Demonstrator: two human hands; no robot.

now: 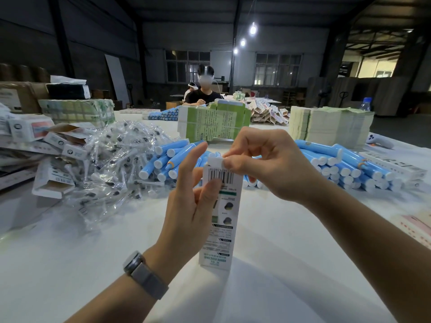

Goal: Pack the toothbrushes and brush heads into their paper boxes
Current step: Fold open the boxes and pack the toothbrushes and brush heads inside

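Observation:
A tall white paper box (221, 220) with a barcode stands upright on the white table (279, 264). My left hand (186, 213) grips its upper part, thumb on the barcode side. My right hand (265, 164) pinches the white top flap (215, 162) of the box. Behind the box lie heaps of blue toothbrush handles (168, 159) and more blue handles (345, 166) to the right. A pile of brush heads in clear wrappers (116, 164) lies at the left.
Open white boxes (53, 183) lie at the left edge. A green printed carton (210, 124) and stacks of flat sheets (331, 127) stand behind the handles. A person (203, 89) sits across the table. A water bottle (365, 104) stands far right.

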